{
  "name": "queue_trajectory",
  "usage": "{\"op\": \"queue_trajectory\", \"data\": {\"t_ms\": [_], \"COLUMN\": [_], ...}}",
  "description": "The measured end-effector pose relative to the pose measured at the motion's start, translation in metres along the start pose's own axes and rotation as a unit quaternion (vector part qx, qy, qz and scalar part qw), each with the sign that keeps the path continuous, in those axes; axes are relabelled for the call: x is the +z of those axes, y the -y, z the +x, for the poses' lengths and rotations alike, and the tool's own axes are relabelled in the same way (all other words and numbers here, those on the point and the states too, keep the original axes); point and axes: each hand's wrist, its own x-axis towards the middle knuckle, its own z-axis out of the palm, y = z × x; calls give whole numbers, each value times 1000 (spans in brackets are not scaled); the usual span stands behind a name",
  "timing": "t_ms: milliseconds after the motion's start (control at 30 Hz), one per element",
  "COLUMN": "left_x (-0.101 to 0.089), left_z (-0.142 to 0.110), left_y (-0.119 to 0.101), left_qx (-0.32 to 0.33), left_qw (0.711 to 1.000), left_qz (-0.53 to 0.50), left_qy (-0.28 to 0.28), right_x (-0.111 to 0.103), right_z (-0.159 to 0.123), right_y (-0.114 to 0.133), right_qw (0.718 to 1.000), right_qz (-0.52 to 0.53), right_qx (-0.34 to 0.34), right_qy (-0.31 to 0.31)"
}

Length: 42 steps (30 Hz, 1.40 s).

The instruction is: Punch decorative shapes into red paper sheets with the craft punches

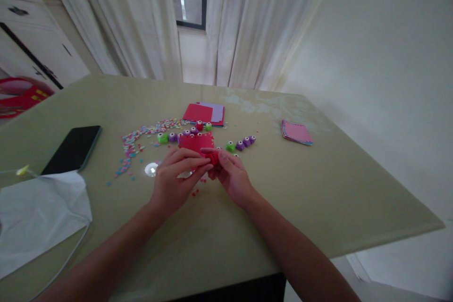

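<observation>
In the head view, both of my hands meet over the table around a small red craft punch [213, 157]. My right hand [233, 177] is closed around it, thumb on top. The fingers of my left hand [176, 174] pinch at its left side, thumb and fingertips together. Just behind the left hand is a red paper sheet [196, 141] with notched edges, partly covered by that hand; whether the fingers also touch it, I cannot tell. Tiny red paper bits [196, 193] lie below the hands. Beyond, several punches stand in a row, among them a green punch [163, 138] and a purple punch [240, 145].
Coloured confetti [136, 137] curves across the left middle. Stacked paper sheets [198, 113] lie behind, and a pink paper stack [297, 132] sits to the right. A phone [73, 148] and a white face mask [42, 217] with a cord occupy the left side.
</observation>
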Motion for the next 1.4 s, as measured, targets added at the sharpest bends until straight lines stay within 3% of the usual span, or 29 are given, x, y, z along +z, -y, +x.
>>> {"op": "queue_trajectory", "data": {"t_ms": [300,667,1233,1400], "left_x": [2,2,2,1], "left_z": [-2,-2,-1,0], "left_y": [7,9,6,5], "left_qx": [37,29,36,50], "left_qw": [999,1000,997,997], "left_qz": [-7,-8,-64,-66], "left_qy": [-6,0,-9,-4], "right_x": [-2,-5,-11,-8], "right_z": [3,1,-3,-2], "right_y": [-2,5,5,5], "right_qw": [999,987,987,989], "right_qz": [38,139,128,122], "right_qx": [-13,76,56,36], "right_qy": [24,28,84,71]}}
